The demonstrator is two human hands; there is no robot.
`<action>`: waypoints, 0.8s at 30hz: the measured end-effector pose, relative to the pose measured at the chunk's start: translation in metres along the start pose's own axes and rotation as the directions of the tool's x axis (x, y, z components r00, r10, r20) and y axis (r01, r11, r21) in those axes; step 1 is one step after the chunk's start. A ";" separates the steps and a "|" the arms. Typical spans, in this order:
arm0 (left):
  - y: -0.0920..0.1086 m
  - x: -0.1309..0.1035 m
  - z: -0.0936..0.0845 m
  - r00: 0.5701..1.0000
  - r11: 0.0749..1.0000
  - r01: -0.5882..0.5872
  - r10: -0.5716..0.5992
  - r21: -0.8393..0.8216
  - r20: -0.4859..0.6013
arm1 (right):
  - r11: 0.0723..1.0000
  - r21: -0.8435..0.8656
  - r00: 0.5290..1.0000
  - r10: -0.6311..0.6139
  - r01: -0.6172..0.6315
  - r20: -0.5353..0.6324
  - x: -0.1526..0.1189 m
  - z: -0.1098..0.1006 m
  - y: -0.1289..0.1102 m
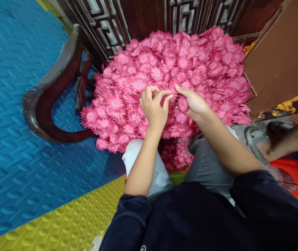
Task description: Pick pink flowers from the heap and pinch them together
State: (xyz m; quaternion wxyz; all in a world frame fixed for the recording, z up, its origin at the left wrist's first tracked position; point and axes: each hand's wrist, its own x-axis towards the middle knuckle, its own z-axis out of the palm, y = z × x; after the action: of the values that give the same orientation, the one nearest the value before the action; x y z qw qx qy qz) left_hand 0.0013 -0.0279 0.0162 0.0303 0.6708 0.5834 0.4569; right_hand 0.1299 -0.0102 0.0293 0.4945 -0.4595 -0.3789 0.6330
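Note:
A big heap of pink artificial flowers (138, 85) with thin, pointed petals spreads out in front of me. Above its near middle, one pink flower (173, 92) is between my two hands. My left hand (154, 106) bends in from the left, its thumb and forefinger pinching at the flower's edge. From the other side, my right hand (194, 104) grips the same flower with its thumb on top. The right fingers are partly hidden beneath the hand, among other pink blooms. Petals of the held flower blend into the heap behind it.
Dark carved wooden furniture (149, 17) backs the heap. A curved wooden armrest (44, 101) stands at left over blue matting (10, 139). A brown cardboard box (282, 52) is at right, beside another person's sandaled foot (259, 144). More pink flowers lie between my knees.

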 end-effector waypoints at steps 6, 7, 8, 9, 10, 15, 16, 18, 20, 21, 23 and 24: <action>0.000 0.001 -0.002 0.997 0.998 0.056 -0.057 -0.032 -0.048 | 0.995 0.096 0.999 0.033 -0.036 0.030 -0.003 0.004 0.000; 0.000 0.001 -0.002 0.997 0.998 0.053 -0.055 -0.031 -0.057 | 0.995 0.092 0.999 0.034 -0.037 0.034 -0.004 0.004 0.000; -0.001 0.001 -0.001 0.997 0.999 0.047 -0.049 -0.027 -0.066 | 0.995 0.089 0.999 0.038 -0.041 0.036 -0.004 0.004 0.000; -0.001 0.001 -0.001 0.996 0.999 0.039 -0.041 -0.022 -0.075 | 0.995 0.087 0.998 0.042 -0.045 0.038 -0.004 0.004 0.000; -0.002 0.001 0.000 0.996 0.999 0.031 -0.033 -0.017 -0.085 | 0.995 0.088 0.998 0.044 -0.048 0.040 -0.004 0.004 0.000; -0.003 0.001 0.002 0.994 1.000 0.009 -0.009 0.005 -0.110 | 0.995 0.097 0.999 0.024 -0.028 0.040 -0.005 0.004 -0.001; -0.004 0.000 0.002 0.994 1.000 0.007 -0.006 0.008 -0.109 | 0.995 0.096 0.999 0.013 -0.016 0.034 -0.005 0.005 -0.001; -0.004 0.000 0.003 0.995 1.000 0.003 -0.001 0.013 -0.103 | 0.996 0.092 1.000 -0.008 0.006 0.022 -0.006 0.006 -0.001; -0.003 0.000 0.003 0.996 1.000 0.002 -0.001 0.012 -0.094 | 0.996 0.092 1.000 -0.017 0.016 0.013 -0.006 0.006 -0.002; -0.003 0.000 0.003 0.996 1.000 0.004 -0.003 0.010 -0.091 | 0.996 0.092 1.000 -0.012 0.011 0.010 -0.007 0.006 -0.002; -0.002 0.000 0.003 0.996 1.000 0.013 -0.012 0.005 -0.093 | 0.996 0.088 1.000 0.002 -0.003 0.007 -0.007 0.006 -0.003; -0.002 0.000 0.003 0.995 1.000 0.020 -0.020 0.003 -0.098 | 0.997 0.084 1.000 0.002 -0.002 0.003 -0.007 0.006 -0.003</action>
State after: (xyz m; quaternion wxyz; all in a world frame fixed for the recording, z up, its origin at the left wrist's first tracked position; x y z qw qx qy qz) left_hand 0.0015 -0.0261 0.0134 0.0049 0.6419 0.5918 0.4875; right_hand 0.1260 -0.0168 0.0350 0.5120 -0.4378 -0.3524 0.6496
